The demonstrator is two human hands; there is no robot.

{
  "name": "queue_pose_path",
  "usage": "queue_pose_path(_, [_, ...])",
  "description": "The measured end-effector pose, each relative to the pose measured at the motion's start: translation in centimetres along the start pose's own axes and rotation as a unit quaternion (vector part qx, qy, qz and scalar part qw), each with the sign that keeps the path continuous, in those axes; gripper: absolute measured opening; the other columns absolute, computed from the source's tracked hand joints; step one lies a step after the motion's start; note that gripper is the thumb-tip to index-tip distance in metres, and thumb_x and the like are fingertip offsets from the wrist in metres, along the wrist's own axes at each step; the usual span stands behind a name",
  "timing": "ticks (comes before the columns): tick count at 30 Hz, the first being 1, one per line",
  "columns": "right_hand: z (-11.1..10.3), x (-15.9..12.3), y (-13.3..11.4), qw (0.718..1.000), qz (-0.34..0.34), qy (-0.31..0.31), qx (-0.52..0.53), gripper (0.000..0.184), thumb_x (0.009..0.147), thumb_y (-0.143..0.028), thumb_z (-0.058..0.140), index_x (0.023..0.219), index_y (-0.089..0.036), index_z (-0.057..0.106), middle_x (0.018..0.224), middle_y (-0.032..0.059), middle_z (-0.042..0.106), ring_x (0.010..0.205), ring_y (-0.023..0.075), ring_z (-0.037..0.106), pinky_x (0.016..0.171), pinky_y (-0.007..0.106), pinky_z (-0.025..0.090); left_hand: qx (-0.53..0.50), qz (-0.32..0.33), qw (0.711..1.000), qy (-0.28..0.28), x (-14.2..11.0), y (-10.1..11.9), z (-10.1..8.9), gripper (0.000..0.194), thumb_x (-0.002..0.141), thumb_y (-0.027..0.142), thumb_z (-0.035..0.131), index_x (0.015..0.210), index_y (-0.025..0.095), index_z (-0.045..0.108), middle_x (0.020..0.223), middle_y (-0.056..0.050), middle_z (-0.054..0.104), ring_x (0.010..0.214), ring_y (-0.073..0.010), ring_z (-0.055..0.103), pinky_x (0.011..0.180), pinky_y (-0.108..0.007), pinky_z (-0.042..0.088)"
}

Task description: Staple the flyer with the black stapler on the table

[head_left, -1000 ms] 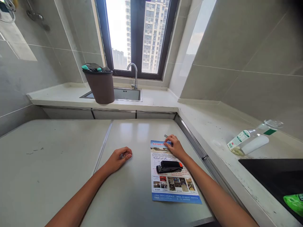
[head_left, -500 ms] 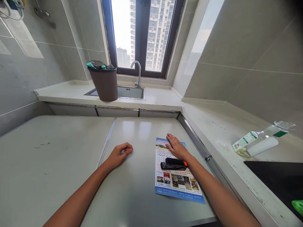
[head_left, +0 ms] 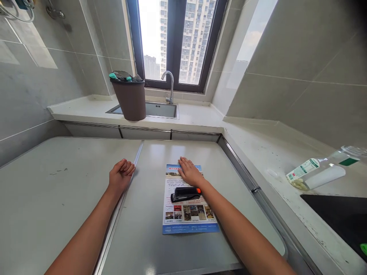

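Note:
My right hand lies flat on the top part of a printed leaflet, fingers stretched past its upper edge. A black stapler with an orange-red end rests across the middle of the leaflet, just below that hand, its orange end close to my right wrist. Over the table seam to the left, my left hand is curled into a fist, apart from the leaflet. Nothing shows between its fingers. Whatever may lie under my right palm is hidden.
The pale table has a metal seam down its middle. Behind it a brown bin stands at the sink with a faucet. On the right-hand counter lie a clear bottle and a black panel.
My right hand has flattened and slid the leaflet and stapler left. A small metal piece near its fingertips no longer shows. My left hand has moved left and closed into a fist.

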State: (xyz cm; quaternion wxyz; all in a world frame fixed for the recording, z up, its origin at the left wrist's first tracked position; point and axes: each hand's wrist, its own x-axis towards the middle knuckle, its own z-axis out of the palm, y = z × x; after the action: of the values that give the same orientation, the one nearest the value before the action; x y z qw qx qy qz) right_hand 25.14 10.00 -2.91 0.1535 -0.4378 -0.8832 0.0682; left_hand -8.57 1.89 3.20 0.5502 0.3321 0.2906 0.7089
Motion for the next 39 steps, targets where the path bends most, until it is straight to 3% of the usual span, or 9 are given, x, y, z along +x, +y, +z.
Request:
queue_pose_path(5, [3.2, 6.3, -8.1, 0.998, -0.045, -0.009, 0.039, 0.058, 0.106, -0.040, 0.033, 0.156, -0.010, 0.035, 0.167, 0.0162, 0.025, 0.156, 0.0284, 0.020, 0.127, 0.052, 0.017, -0.071, -0.009, 0.997, 0.029, 0.0, 0.2, -1.0, 0.056, 0.084, 0.026, 0.066, 0.059, 0.019, 0.017, 0.049, 0.006, 0.017, 0.042, -0.0093, 0.020, 0.044, -0.027, 0.026])
queue_pose_path(9, [4.6, 9.2, -11.9, 0.996, -0.061, -0.009, 0.060, 0.056, 0.107, -0.039, 0.031, 0.155, -0.012, 0.036, 0.167, 0.0148, 0.025, 0.156, 0.0274, 0.019, 0.126, 0.053, 0.016, -0.088, -0.012, 0.996, 0.025, 0.1, 0.2, -0.9, 0.056, 0.085, 0.025, 0.065, 0.059, 0.019, 0.016, 0.048, 0.005, 0.018, 0.042, -0.0092, 0.021, 0.043, -0.027, 0.026])
queue_pose_path(14, [3.5, 8.7, -12.6, 0.995, -0.059, 0.060, 0.060, 0.047, 0.102, -0.039, 0.046, 0.145, -0.018, 0.046, 0.161, 0.0132, 0.036, 0.149, 0.0277, 0.029, 0.118, 0.047, 0.029, -0.103, -0.008, 0.995, 0.011, 0.2, 0.1, -1.0, 0.053, 0.088, 0.023, 0.063, 0.059, 0.019, 0.018, 0.047, 0.005, 0.019, 0.042, -0.0092, 0.021, 0.044, -0.028, 0.027])
queue_pose_path(18, [2.8, 6.8, -12.1, 0.997, -0.003, 0.075, 0.022, 0.017, 0.097, -0.028, 0.053, 0.110, -0.021, 0.062, 0.121, 0.0112, 0.060, 0.115, 0.0269, 0.050, 0.095, 0.040, 0.043, -0.099, -0.019, 0.995, 0.003, 0.2, -0.2, -0.9, 0.053, 0.088, 0.022, 0.063, 0.058, 0.019, 0.020, 0.048, 0.005, 0.020, 0.042, -0.0090, 0.023, 0.044, -0.028, 0.026])
queue_pose_path(26, [2.8, 6.6, -12.3, 0.996, -0.008, 0.062, 0.060, 0.010, 0.096, -0.025, 0.054, 0.096, -0.021, 0.064, 0.103, 0.0054, 0.062, 0.097, 0.0206, 0.053, 0.084, 0.031, 0.042, -0.085, -0.032, 0.996, 0.023, 0.1, -0.1, -0.7, 0.055, 0.085, 0.023, 0.066, 0.059, 0.020, 0.018, 0.048, 0.006, 0.020, 0.042, -0.0085, 0.025, 0.044, -0.026, 0.028])
queue_pose_path(28, [1.7, 6.5, -10.9, 0.991, 0.010, 0.071, 0.116, 0.014, 0.097, -0.027, 0.053, 0.091, -0.021, 0.064, 0.094, 0.0012, 0.064, 0.089, 0.0160, 0.055, 0.080, 0.025, 0.042, -0.084, -0.031, 0.996, 0.026, 0.1, 0.0, -0.7, 0.055, 0.085, 0.023, 0.066, 0.059, 0.020, 0.018, 0.048, 0.006, 0.020, 0.042, -0.0087, 0.025, 0.043, -0.026, 0.028])
queue_pose_path(31, [-0.7, 4.7, -6.2, 0.983, 0.070, 0.096, 0.138, 0.030, 0.101, -0.032, 0.042, 0.083, -0.019, 0.062, 0.076, -0.0019, 0.061, 0.071, 0.0123, 0.052, 0.068, 0.021, 0.039, -0.079, -0.035, 0.996, 0.026, 0.1, -0.1, -0.7, 0.054, 0.085, 0.024, 0.066, 0.059, 0.019, 0.019, 0.049, 0.006, 0.020, 0.042, -0.0087, 0.024, 0.043, -0.026, 0.028])
queue_pose_path(36, [-5.1, -2.5, 5.2, 0.973, 0.180, 0.125, 0.071, 0.031, 0.090, -0.034, 0.048, 0.062, -0.021, 0.052, 0.060, -0.0004, 0.053, 0.060, 0.0145, 0.044, 0.062, 0.026, 0.033, -0.050, -0.052, 0.997, 0.037, 0.3, -0.3, -0.5, 0.053, 0.085, 0.027, 0.066, 0.058, 0.019, 0.021, 0.050, 0.005, 0.020, 0.041, -0.0080, 0.025, 0.043, -0.025, 0.029])
queue_pose_path(39, [-7.2, -6.9, 10.4, 0.958, 0.241, 0.152, 0.030, 0.027, 0.085, -0.033, 0.049, 0.060, -0.022, 0.050, 0.058, 0.0018, 0.054, 0.058, 0.0162, 0.043, 0.060, 0.029, 0.029, -0.048, -0.053, 0.997, 0.033, 0.3, -0.4, -0.4, 0.053, 0.084, 0.026, 0.066, 0.057, 0.019, 0.022, 0.049, 0.005, 0.019, 0.041, -0.0079, 0.025, 0.043, -0.026, 0.029])
